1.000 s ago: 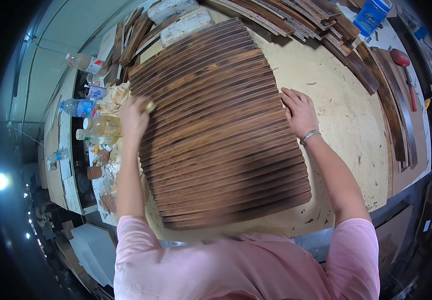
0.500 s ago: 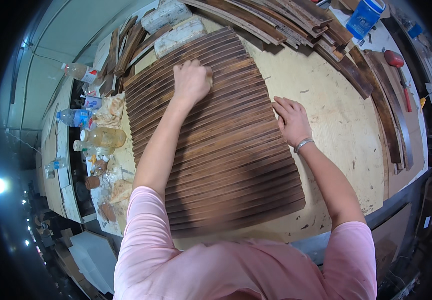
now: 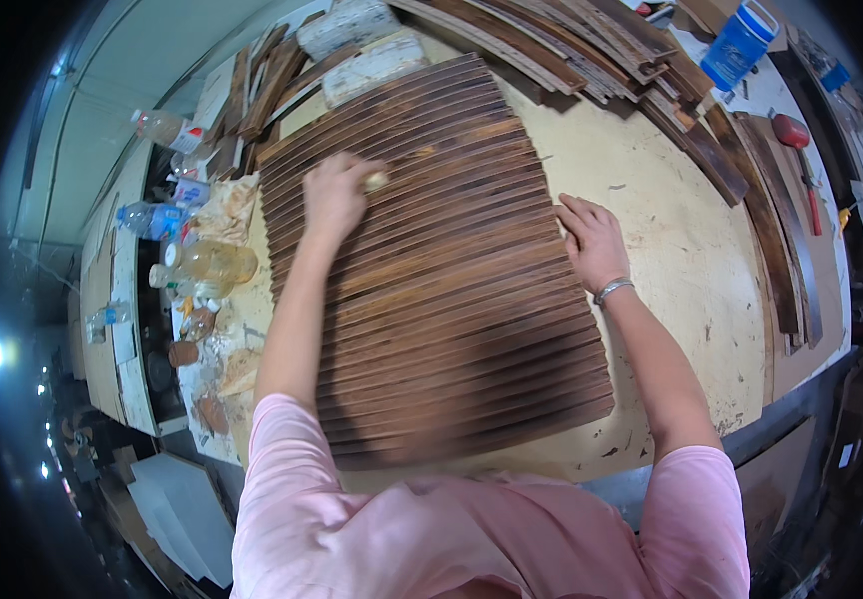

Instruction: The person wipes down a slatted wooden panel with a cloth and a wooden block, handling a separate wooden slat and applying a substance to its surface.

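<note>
A broad panel of dark brown wooden slats (image 3: pixel 431 290), ribbed across its face, lies flat on the pale board. Over its upper left part, my left hand (image 3: pixel 335 200) is closed on a small pale yellow wad (image 3: pixel 377 181); whether it is cloth or sponge cannot be made out. A lighter, shinier streak shows on the slats just beyond the wad. Beside the panel's right edge rests my right hand (image 3: pixel 594 240), fingers stretched out and fingertips touching that edge. It holds nothing.
Bottles (image 3: pixel 157 220) and a jar of yellowish liquid (image 3: pixel 217 265) crowd the left side by a crumpled cloth (image 3: pixel 227 212). Two whitish wrapped blocks (image 3: pixel 375 72) and stacked wooden strips (image 3: pixel 541 50) lie at the far side. A blue jug (image 3: pixel 739 48) and a red-handled tool (image 3: pixel 813 205) are right.
My left hand has slid left and slightly nearer across the slats with the wad in it. My right hand stays at the panel's right edge. The whole view has shifted a little.
</note>
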